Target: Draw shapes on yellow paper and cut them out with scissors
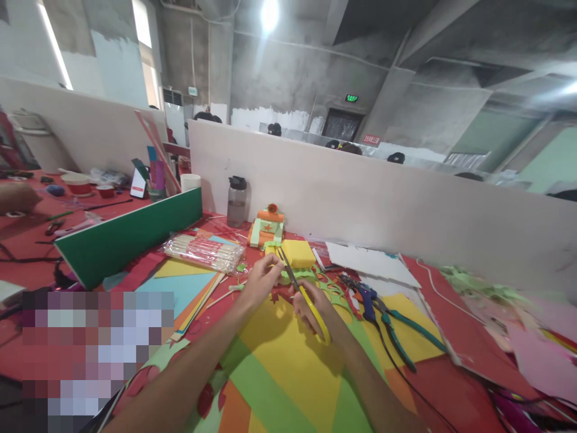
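Scissors (311, 307), yellow-handled: one, in the right hand (322, 304), over the middle of the table (433, 385), blades toward the far edge. Right fingers: wrapped round the handles.

Left hand (261, 279): one, fingers curled, thumb and index tips bunched beside the blades; whether they meet or clamp anything, cannot tell.

Hazards, as judged: blade tips near left fingertips; a slip or early squeeze could nick skin. Yellow block (300, 254) and green scrap (271, 245), close to the points: overreach could score or snip them. Paper sheets (288, 343), loose beneath: a dragging wrist could shift them. Glue gun (368, 304) and pliers (406, 331), toward the right edge: a swung elbow could knock them.

Obscured: right fingertips, largely behind the handles; blade gap, too fine to read; near-left corner, pixelated; near edge, out of frame; co-worker's hand (18, 198), blurred, cut off at left.
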Available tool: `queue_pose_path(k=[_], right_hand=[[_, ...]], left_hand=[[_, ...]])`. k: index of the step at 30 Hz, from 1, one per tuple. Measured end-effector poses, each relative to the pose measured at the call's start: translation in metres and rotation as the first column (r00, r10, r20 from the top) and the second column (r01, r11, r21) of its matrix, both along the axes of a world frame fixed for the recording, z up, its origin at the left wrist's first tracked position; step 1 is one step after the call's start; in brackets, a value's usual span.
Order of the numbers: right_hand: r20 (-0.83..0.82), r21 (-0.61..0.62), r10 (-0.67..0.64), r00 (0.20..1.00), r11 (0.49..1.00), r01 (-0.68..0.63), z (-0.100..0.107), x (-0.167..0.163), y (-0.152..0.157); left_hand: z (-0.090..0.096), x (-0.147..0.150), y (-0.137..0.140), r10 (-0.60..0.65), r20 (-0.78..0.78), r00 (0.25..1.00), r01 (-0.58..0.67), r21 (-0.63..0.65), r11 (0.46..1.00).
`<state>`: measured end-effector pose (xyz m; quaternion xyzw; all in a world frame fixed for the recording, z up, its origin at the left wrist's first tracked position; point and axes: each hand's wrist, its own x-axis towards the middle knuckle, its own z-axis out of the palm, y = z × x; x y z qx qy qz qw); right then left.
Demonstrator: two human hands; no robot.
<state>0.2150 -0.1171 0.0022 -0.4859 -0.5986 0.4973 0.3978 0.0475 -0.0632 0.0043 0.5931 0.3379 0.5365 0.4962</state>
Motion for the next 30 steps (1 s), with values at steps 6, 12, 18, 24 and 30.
queue_pose_path(k=[6,12,18,24,30], right_hand=[[-0.022,0.024,0.019,1.0,1.0,-0.019,0.0045,-0.0032,-0.0045],[-0.021,0.005,0.019,1.0,1.0,-0.019,0.0044,-0.0027,-0.003],[-0.02,-0.015,0.025,0.999,1.0,-0.026,0.0036,0.0014,-0.0009],[-0.015,-0.01,-0.002,1.0,1.0,0.002,0.004,-0.0009,-0.0015],[-0.02,0.011,-0.011,1.0,1.0,0.011,-0.0005,-0.0027,-0.0008]], left_hand=[[-0.0006,-0.0003,-0.0017,-0.047,-0.032,0.998,0.048,0.01,0.999],[0.0006,0.0,-0.0028,-0.057,-0.023,0.998,0.057,0.0,0.998],[0.003,-0.0008,-0.0042,-0.047,-0.053,0.997,0.048,0.013,0.999],[0.0009,-0.0001,-0.0034,-0.041,-0.059,0.997,0.043,0.024,0.999],[0.0002,-0.0001,-0.0022,-0.034,-0.054,0.998,0.036,0.036,0.999]])
